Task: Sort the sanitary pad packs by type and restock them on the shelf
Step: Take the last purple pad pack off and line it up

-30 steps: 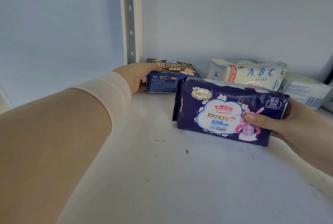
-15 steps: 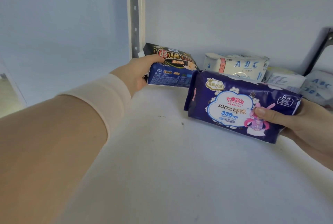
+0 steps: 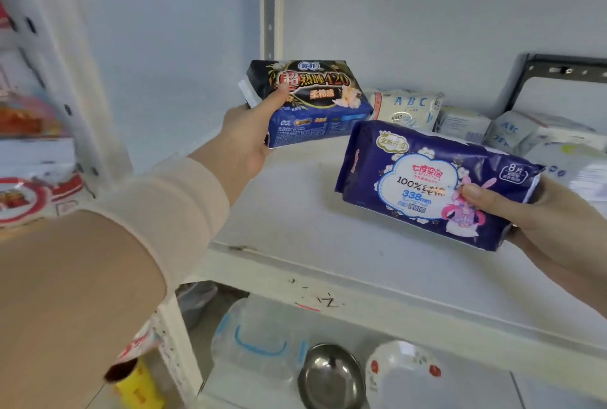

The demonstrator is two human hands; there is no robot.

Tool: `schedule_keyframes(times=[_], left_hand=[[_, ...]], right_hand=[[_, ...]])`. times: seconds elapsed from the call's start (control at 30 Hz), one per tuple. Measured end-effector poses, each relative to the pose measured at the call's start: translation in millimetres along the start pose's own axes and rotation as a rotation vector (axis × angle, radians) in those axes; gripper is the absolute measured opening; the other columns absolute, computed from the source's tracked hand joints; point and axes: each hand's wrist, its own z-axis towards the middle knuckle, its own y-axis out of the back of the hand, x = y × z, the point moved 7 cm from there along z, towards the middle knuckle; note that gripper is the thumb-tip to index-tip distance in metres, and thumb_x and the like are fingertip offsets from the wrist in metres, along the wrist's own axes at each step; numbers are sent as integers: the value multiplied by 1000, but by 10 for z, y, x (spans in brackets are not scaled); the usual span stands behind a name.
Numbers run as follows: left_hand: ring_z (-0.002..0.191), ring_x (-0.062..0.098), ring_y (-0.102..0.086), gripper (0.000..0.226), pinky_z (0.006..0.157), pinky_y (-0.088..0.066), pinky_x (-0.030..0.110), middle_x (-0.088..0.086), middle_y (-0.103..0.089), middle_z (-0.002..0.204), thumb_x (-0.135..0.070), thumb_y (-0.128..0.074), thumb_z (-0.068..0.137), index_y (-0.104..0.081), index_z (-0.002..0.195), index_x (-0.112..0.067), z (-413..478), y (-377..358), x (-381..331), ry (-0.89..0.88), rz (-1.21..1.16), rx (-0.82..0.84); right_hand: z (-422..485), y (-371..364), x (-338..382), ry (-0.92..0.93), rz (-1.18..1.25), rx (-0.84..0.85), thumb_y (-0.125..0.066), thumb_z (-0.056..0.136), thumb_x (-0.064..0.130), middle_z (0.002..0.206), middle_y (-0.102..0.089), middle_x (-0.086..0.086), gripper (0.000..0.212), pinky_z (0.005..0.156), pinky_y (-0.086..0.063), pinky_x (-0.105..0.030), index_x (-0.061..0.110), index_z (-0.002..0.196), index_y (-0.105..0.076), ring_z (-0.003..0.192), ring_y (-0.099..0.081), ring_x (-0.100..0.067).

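My left hand [image 3: 247, 135] grips a black and blue pad pack [image 3: 312, 103] by its left end, lifted and tilted above the white shelf [image 3: 295, 211]. A purple pad pack [image 3: 423, 185] with a white cloud label is held by my right hand [image 3: 532, 211], thumb on its front, raised over the shelf's right side. Against the back wall lie white ABC pad packs [image 3: 407, 108], with more white packs [image 3: 512, 132] to their right.
A white upright post [image 3: 271, 4] rises behind the black pack. The lower shelf holds a metal bowl [image 3: 330, 375], a white dish [image 3: 407, 375] and a clear plastic container [image 3: 259, 339]. Red and white goods [image 3: 29, 185] sit on the shelving at left.
Both packs have come up off the shelf and toward me; the black pack now tilts in my left hand. The view has pulled back, showing the shelf's front edge and the lower shelf.
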Motion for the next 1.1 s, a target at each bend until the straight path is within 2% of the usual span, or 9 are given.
schedule_keyframes(times=[0.1, 0.17, 0.23, 0.3, 0.4, 0.57, 0.77, 0.93, 1.1], left_hand=[[58, 8, -68, 23, 55, -56, 23, 3, -69, 82, -25, -68, 82, -60, 97, -9, -440, 52, -98, -10, -20, -14], [59, 7, -68, 18, 58, -57, 24, 2, -69, 82, -24, -67, 83, -59, 92, -11, -706, 83, -146, -5, -5, -33], [59, 7, -68, 17, 62, -57, 25, -2, -71, 75, -23, -67, 83, -59, 92, -12, -937, 120, -193, 0, 18, -47], [59, 8, -68, 14, 63, -58, 26, -5, -71, 65, -22, -66, 84, -59, 89, -12, -1144, 172, -241, 5, 7, -46], [63, 9, -69, 10, 68, -57, 29, -3, -72, 69, -21, -65, 84, -60, 89, -13, -1427, 273, -271, 38, -22, -24], [76, 12, -70, 13, 76, -57, 33, 2, -70, 94, -23, -62, 85, -61, 95, -13, -1902, 376, -311, 97, -50, 42], [84, 14, -70, 21, 75, -56, 35, 2, -74, 89, -27, -62, 84, -60, 96, -9, -2488, 337, -311, 170, -137, 104], [88, 18, -70, 24, 76, -58, 36, 6, -73, 93, -22, -61, 85, -60, 103, -6, -2979, 324, -306, 210, -189, 130], [83, 15, -70, 13, 77, -57, 32, 4, -74, 88, -13, -56, 89, -62, 99, -8, -3478, 310, -197, 171, -104, 216]], right_hand=[[-373, 45, 147, -31, 19, -2, -90, 13, 47, 92, -74, 0, 87, 59, -55, -21, 20, 93, -67, 80, -71, -15], [-598, 53, 239, -73, 49, -4, -87, 36, 32, 92, -74, -3, 66, 57, -56, -21, 17, 97, -64, 77, -71, -14], [-810, 68, 324, -101, 80, -42, -76, 53, 21, 91, -74, -3, 46, 64, -58, -26, 15, 97, -63, 77, -71, -15], [-1009, 85, 376, -131, 72, -78, -74, 55, 21, 90, -74, -3, 43, 72, -58, -30, 15, 97, -63, 81, -71, -18], [-1328, 93, 463, -150, 77, -99, -76, 53, 24, 90, -74, -4, 50, 68, -59, -28, 13, 100, -64, 81, -71, -20], [-1901, 137, 677, -152, 81, -144, -77, 50, 27, 83, -74, -2, 51, 60, -56, -26, 14, 97, -65, 74, -71, -17], [-2504, 302, 926, -171, 15, -211, -79, 36, 43, 90, -74, -3, 76, 77, -55, -38, 15, 104, -63, 81, -71, -21], [-2936, 462, 1127, -165, -5, -174, -80, 47, 38, 86, -74, -3, 59, 70, -58, -28, 14, 99, -64, 76, -71, -17], [-3463, 771, 920, -203, 4, -163, -88, 13, 57, 96, -73, -8, 102, 80, -54, -38, 10, 101, -65, 89, -70, -25]])
